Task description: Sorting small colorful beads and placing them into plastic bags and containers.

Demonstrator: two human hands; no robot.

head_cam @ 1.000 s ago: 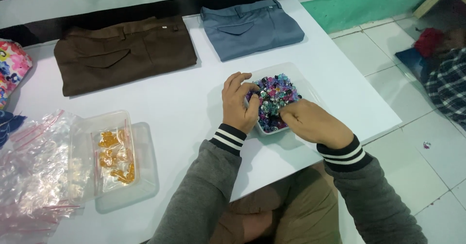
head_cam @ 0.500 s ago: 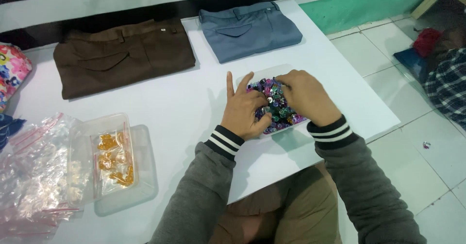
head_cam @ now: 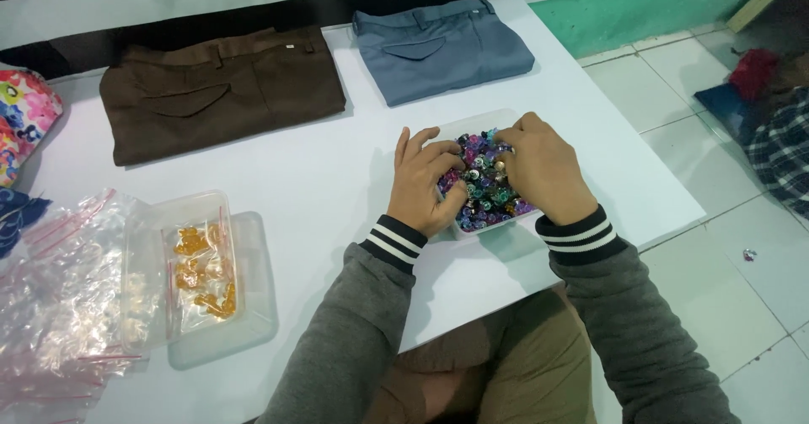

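On white table: left hand point(head_cam: 428, 186), right hand point(head_cam: 543, 169) curled into beads point(head_cam: 486, 190), grip unclear.

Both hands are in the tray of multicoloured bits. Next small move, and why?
Probably pinch one small piece out and lift it clear. Both the left hand and the right hand rest fingers-down in the heaped multicoloured pieces in the shallow clear tray, and no single piece looks separated; whether either grip already holds one is hidden.

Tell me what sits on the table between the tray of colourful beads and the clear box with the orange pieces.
Head view: only the left hand at the bead tray; beyond it, bare white table up to the clear box.
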